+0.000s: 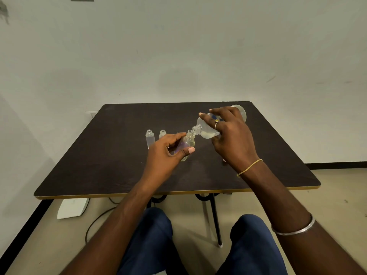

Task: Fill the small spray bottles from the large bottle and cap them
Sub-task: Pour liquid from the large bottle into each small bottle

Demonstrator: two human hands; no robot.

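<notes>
My right hand grips the large clear bottle, tipped over to the left with pale liquid pooled near its neck. Its open mouth meets the mouth of a small clear bottle, which my left hand holds tilted just above the dark table. Two more small uncapped bottles stand upright to the left: one in plain view, the other partly hidden behind my left fingers. No caps or spray heads show in view.
The table stands against a white wall, its front edge trimmed in yellow. Under it are black metal legs, a cable and a white object on the floor. My knees in blue trousers sit below the front edge.
</notes>
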